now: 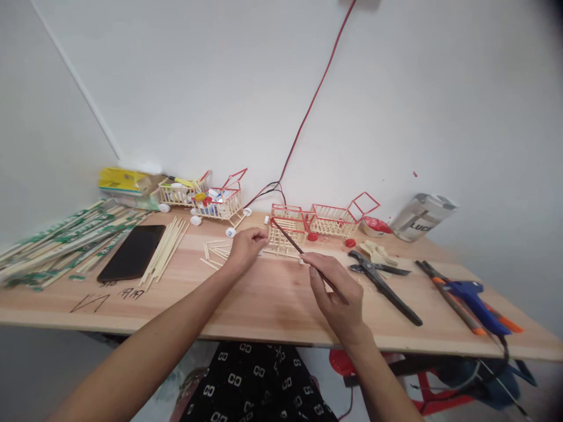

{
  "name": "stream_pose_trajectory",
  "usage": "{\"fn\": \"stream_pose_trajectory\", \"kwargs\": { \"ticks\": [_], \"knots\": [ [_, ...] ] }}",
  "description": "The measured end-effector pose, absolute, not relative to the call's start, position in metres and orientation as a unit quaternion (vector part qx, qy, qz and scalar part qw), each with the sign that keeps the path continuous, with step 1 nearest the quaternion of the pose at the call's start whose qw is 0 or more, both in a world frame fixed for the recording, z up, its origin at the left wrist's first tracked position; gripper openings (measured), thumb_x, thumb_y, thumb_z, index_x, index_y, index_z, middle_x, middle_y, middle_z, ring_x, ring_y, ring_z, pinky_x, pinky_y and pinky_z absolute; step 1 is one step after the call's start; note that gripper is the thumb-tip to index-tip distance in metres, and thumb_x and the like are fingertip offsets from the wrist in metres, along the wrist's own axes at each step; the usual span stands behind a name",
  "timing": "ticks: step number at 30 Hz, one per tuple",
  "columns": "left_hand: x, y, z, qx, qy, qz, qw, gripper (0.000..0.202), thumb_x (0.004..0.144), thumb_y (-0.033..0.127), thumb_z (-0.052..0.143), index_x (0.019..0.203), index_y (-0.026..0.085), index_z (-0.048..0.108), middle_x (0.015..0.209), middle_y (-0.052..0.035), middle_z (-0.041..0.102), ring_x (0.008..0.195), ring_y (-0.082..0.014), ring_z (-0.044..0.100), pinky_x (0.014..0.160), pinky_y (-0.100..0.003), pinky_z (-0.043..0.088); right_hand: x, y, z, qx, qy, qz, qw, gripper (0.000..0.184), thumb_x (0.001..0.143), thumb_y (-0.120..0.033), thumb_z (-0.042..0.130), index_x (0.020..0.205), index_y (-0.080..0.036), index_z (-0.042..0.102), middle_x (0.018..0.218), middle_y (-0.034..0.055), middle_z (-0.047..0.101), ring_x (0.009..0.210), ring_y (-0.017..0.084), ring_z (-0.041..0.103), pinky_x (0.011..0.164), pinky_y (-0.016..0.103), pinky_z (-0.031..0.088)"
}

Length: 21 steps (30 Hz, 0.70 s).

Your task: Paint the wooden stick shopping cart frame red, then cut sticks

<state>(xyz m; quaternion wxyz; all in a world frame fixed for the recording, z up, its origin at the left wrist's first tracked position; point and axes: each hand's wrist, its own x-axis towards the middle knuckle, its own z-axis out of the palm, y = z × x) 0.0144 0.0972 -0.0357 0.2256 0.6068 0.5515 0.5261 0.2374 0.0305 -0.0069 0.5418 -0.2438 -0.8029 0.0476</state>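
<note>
My right hand [335, 293] is closed around a thin dark brush [303, 254], whose tip reaches up to the red top rim of a small cart [287, 231] built from wooden sticks. My left hand [245, 246] pinches the left side of that cart and steadies it on the wooden table [264, 299]. A second stick cart [334, 220] with a red frame stands just behind it to the right. A small bowl of red paint [375, 226] sits right of the carts.
Black pliers [382, 284], a blue glue gun [472, 299] and orange-handled tools lie at right, beside a tilted metal can [420, 217]. A black phone [132, 252], loose sticks [167, 249] and wrapped chopsticks [65, 237] lie at left. Two finished carts [206, 199] stand by the wall.
</note>
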Motion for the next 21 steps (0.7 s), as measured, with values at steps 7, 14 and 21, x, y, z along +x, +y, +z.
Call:
{"fn": "stream_pose_trajectory", "kwargs": {
  "ticks": [7, 14, 21],
  "knots": [
    [0.0139, 0.0972, -0.0364, 0.607, 0.548, 0.528, 0.228, 0.009, 0.071, 0.023, 0.063, 0.071, 0.016, 0.068, 0.071, -0.0009, 0.069, 0.069, -0.0167, 0.061, 0.066, -0.026, 0.044, 0.2365, 0.031, -0.0087, -0.242, -0.807, 0.05, 0.537, 0.039, 0.085, 0.0, 0.054, 0.115, -0.023, 0.065, 0.105, 0.0071, 0.069, 0.101, 0.019, 0.064, 0.089, 0.035, 0.053],
    [0.0139, 0.097, -0.0361, 0.609, 0.547, 0.526, 0.231, 0.01, 0.073, 0.024, 0.063, 0.073, 0.016, 0.069, 0.073, -0.0017, 0.069, 0.07, -0.017, 0.062, 0.067, -0.026, 0.044, 0.2385, 0.0283, -0.0128, -0.246, -0.81, 0.058, 0.528, 0.04, 0.085, 0.0, 0.054, 0.115, -0.023, 0.064, 0.104, 0.007, 0.069, 0.1, 0.017, 0.064, 0.088, 0.033, 0.053],
    [0.0132, 0.0972, -0.0365, 0.618, 0.542, 0.525, 0.222, 0.013, 0.073, 0.026, 0.062, 0.073, 0.016, 0.069, 0.074, -0.0023, 0.07, 0.071, -0.0169, 0.061, 0.066, -0.026, 0.044, 0.2368, 0.0278, -0.0117, -0.247, -0.813, 0.054, 0.525, 0.037, 0.087, -0.003, 0.053, 0.115, -0.024, 0.065, 0.104, 0.0061, 0.07, 0.099, 0.017, 0.065, 0.086, 0.032, 0.054]
  ]
}}
